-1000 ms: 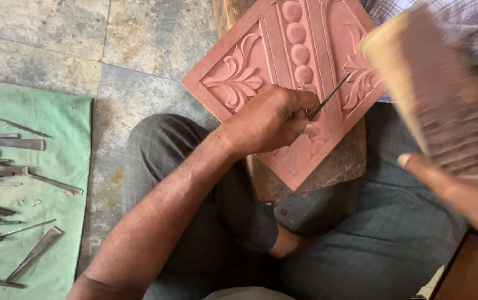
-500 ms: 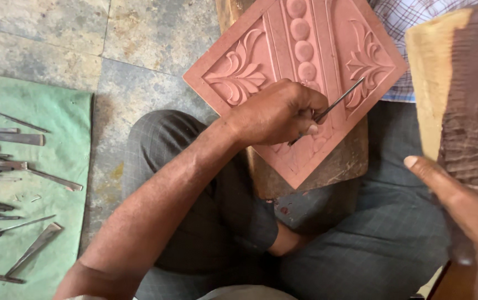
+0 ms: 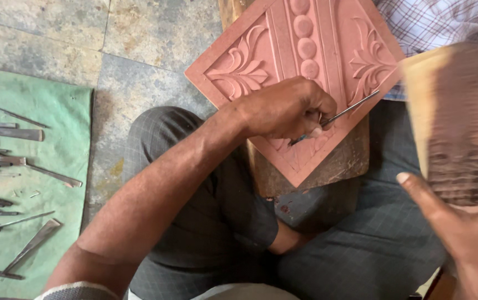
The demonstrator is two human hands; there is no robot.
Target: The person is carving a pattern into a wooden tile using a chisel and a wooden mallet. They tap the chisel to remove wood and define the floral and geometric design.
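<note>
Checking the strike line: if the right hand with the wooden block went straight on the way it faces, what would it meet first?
Most likely the butt of the chisel that the left hand holds on the carved slab. The right hand and its block are blurred, so depth is uncertain.

The carved panel [image 3: 328,66] looked matt, reddish and smooth-cut, the thin chisel [image 3: 350,110] and the tools [image 3: 5,166] were dull grey metal on green cloth [image 3: 55,128], the mallet [image 3: 450,122] was worn, rough wood, the floor [image 3: 83,33] mottled stone.
</note>
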